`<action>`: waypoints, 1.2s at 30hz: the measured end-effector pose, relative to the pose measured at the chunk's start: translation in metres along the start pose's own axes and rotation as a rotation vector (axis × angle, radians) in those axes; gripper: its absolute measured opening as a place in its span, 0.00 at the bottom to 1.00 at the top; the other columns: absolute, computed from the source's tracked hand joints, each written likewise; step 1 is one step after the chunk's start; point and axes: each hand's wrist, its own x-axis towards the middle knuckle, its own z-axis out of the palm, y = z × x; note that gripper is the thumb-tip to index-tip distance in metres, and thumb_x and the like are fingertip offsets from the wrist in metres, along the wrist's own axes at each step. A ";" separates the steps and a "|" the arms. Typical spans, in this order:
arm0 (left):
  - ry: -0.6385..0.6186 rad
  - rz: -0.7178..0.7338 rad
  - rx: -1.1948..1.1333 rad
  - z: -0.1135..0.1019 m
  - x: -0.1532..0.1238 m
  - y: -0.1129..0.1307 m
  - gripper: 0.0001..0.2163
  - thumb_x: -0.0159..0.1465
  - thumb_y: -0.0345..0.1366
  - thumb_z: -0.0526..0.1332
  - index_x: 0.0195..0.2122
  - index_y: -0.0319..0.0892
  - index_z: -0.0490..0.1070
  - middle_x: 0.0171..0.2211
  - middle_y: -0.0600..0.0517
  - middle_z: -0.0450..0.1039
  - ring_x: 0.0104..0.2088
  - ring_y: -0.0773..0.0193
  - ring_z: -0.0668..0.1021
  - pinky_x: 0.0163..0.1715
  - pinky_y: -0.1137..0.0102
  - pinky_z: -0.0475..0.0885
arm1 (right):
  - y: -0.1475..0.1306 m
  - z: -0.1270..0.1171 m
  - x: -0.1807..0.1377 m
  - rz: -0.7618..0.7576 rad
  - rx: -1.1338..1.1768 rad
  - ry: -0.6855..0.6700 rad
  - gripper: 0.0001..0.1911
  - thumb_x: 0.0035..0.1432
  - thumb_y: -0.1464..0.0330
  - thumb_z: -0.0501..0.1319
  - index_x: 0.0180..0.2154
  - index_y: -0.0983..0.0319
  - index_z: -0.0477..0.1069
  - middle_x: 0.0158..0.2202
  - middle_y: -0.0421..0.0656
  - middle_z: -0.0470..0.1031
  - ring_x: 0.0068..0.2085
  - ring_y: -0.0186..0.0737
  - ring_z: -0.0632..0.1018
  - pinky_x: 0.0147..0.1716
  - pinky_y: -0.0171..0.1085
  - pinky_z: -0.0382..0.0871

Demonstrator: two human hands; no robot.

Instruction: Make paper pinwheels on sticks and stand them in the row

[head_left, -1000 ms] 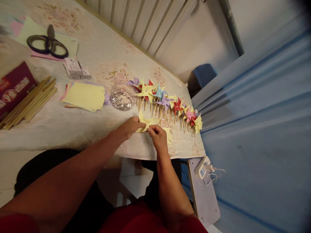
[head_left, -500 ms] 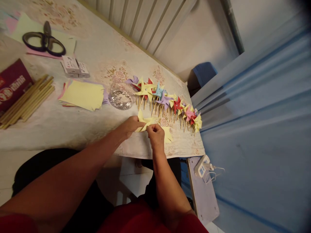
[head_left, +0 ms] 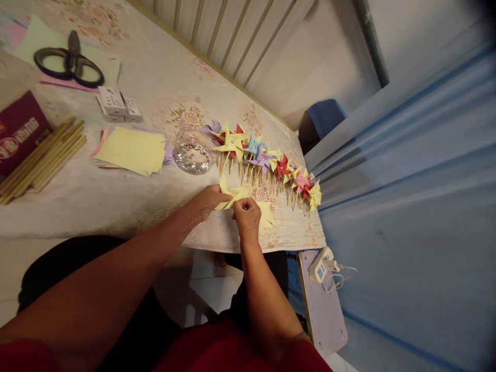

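A yellow paper pinwheel [head_left: 241, 191], its blades folded over and no stick showing, is held just above the table near its front edge. My left hand [head_left: 209, 201] grips it from the left, the thumb lying across the folded blades. At its lower right side, my right hand [head_left: 248, 217] is closed in a pinch against the paper; the fingertips partly hide what lies between them. Under and beside the right hand lies a yellow paper sheet [head_left: 266, 216] with a slit corner. A clear round dish [head_left: 192, 155] of small shiny metal pieces sits beyond my hands.
Finished pinwheels [head_left: 263, 160] on sticks lie in a row at the right. Leftward are stacked paper sheets [head_left: 132, 150], small white boxes [head_left: 118, 106], scissors [head_left: 70, 64] on coloured paper, sticks [head_left: 46, 160] and a maroon box [head_left: 21, 134]. A power strip [head_left: 321, 264] rests on a low stand.
My right hand has shifted slightly down and left along the pinwheel's edge, still pinched. The left hand keeps its hold on the pinwheel.
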 end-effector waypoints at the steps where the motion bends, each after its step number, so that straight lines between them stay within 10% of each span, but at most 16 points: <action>1: -0.002 0.003 -0.013 -0.001 0.001 -0.002 0.10 0.48 0.32 0.65 0.33 0.37 0.73 0.27 0.52 0.74 0.28 0.66 0.74 0.30 0.73 0.67 | -0.001 0.000 0.000 0.001 -0.008 0.003 0.08 0.48 0.68 0.58 0.20 0.57 0.61 0.18 0.32 0.63 0.21 0.33 0.67 0.25 0.33 0.62; 36: -0.020 0.036 -0.025 0.000 0.000 0.003 0.11 0.47 0.27 0.62 0.33 0.35 0.76 0.26 0.52 0.75 0.28 0.65 0.75 0.32 0.73 0.67 | 0.012 0.002 0.007 0.047 0.100 -0.061 0.11 0.50 0.61 0.62 0.22 0.59 0.68 0.16 0.32 0.65 0.20 0.33 0.66 0.24 0.33 0.61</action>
